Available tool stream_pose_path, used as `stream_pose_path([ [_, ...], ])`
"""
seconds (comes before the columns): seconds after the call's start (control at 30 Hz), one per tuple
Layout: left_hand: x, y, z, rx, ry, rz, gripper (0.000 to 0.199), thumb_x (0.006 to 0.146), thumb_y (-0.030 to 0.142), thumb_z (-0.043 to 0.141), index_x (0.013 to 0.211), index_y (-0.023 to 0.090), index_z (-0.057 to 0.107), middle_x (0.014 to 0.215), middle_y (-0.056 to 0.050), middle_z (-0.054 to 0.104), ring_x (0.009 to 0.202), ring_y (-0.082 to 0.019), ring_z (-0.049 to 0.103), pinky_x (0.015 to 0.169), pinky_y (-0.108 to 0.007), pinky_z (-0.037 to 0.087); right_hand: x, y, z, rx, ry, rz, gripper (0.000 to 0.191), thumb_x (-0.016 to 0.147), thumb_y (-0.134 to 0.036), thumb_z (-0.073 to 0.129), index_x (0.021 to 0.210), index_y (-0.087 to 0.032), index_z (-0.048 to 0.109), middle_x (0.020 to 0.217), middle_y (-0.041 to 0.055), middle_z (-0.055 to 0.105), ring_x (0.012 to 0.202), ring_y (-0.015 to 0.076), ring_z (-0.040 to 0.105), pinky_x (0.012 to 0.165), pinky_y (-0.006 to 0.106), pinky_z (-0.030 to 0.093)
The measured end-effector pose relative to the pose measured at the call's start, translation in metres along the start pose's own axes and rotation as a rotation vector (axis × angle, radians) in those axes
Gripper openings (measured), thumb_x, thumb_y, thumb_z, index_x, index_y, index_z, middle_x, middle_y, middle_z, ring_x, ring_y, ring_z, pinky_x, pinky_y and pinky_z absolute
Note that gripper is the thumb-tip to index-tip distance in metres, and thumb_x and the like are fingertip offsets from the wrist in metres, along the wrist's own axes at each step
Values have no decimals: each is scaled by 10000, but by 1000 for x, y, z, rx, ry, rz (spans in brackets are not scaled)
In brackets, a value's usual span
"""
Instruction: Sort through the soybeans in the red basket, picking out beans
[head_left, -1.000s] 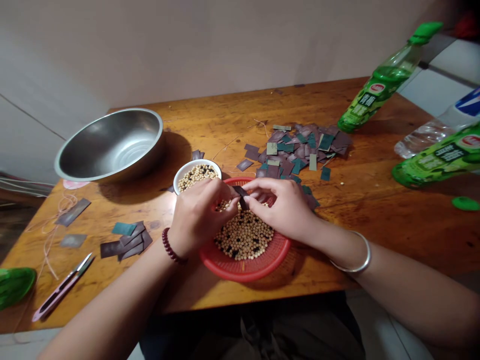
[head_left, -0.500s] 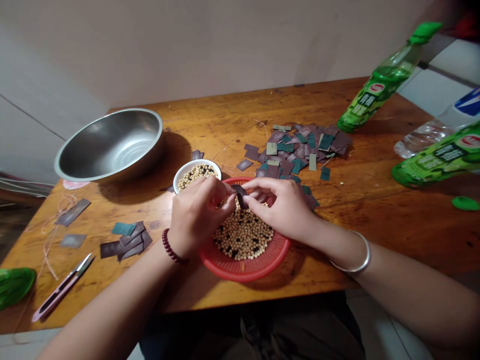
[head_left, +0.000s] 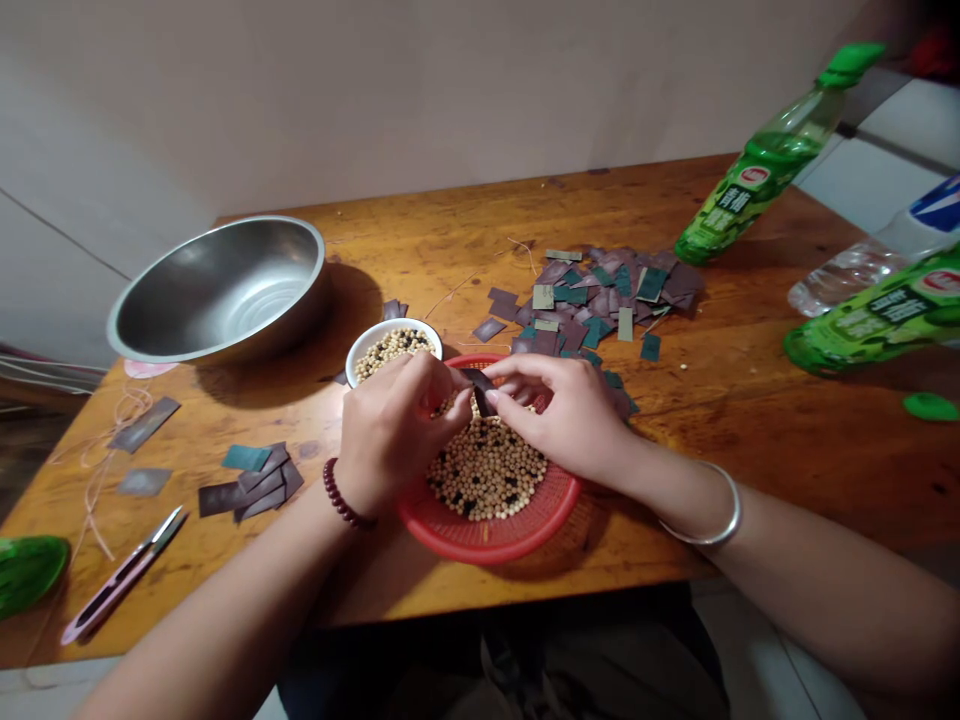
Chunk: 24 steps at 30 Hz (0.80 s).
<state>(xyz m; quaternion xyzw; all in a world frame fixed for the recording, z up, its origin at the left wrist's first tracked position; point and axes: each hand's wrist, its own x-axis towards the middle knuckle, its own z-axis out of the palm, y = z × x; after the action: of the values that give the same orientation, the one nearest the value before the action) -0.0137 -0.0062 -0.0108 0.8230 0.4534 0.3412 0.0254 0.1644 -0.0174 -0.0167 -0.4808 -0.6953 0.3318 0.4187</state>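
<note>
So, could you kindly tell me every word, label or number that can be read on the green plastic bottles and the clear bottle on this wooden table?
Upper green plastic bottle: Chinese characters, too blurred to quote.
Lower green plastic bottle: similar characters, too blurred to quote.
Clear plastic bottle: blue label, too blurred and cut off to read.

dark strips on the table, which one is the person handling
The curled dark strip held between the left hand and right hand above the red basket; the others lie loose on the table.
</note>
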Motion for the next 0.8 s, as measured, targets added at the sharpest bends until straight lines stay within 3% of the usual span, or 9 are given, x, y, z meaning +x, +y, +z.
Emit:
stream_pose_path([
  [0.13, 0, 0, 1, -41, -41, 18, 187, 718, 255, 627, 702, 181, 455, 657, 27, 585, 569, -75, 517, 523, -192, 407, 0, 0, 0, -15, -8, -4, 184, 753, -174, 570, 902, -180, 678, 730, 28, 691, 609, 123, 621, 570, 226, 488],
  [0.27, 0, 0, 2, 21, 22, -21, 165, 721, 243, 623, 712, 180, 471, 659, 23, 583, 552, -71, 498, 514, -191, 396, 0, -1, 0, -1, -4, 1, 184, 761, -177, 562, 906, -175, 675, 726, 28, 689, 608, 121, 619, 570, 225, 490],
  [0.67, 1, -2, 1, -63, -63, 7, 222, 714, 244, 637, 691, 180, 426, 655, 35, 569, 541, -61, 481, 510, -184, 392, 0, -1, -1, -15, -9, -6, 182, 746, -165, 573, 894, -181, 679, 715, 17, 686, 594, 112, 611, 565, 216, 481],
  [0.8, 0, -2, 2, -37, -33, 2, 203, 721, 237, 632, 703, 177, 439, 669, 31, 580, 548, -60, 487, 518, -181, 398, 0, 0, -1, -16, -3, -8, 180, 750, -176, 573, 895, -179, 679, 720, 18, 687, 598, 112, 612, 571, 218, 480],
])
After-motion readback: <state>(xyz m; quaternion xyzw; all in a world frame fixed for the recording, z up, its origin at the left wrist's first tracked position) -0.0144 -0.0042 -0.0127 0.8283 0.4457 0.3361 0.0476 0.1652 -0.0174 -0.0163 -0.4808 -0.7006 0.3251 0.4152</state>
